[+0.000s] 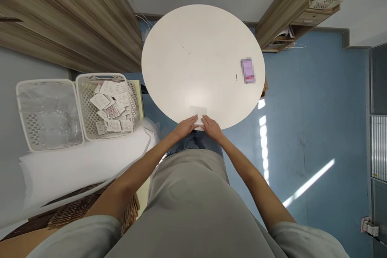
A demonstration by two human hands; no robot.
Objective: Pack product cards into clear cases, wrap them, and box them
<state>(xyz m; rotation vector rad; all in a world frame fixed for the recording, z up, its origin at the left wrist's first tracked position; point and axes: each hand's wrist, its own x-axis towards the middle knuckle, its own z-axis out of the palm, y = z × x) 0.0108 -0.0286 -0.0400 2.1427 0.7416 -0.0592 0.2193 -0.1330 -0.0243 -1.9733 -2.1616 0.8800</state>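
Observation:
A small translucent sheet, perhaps a plastic bag [198,110], lies at the near edge of the round white table [181,32]. My left hand [186,126] is at its left near corner, with the fingertips closed on it. From the other side, my right hand [212,127] grips the right near corner in the same way. The two hands almost meet over the near part of the sheet, and my fingers cover some of it. Whether the sheet is a single layer or a bag I cannot tell.
A blurred purple packet [248,70] lies at the table's right. To the left stand a white basket of printed cards [133,100] and a white basket with clear plastic [20,109]. A wooden cabinet [287,6] is at the back right, wooden panelling [75,16] at the back left.

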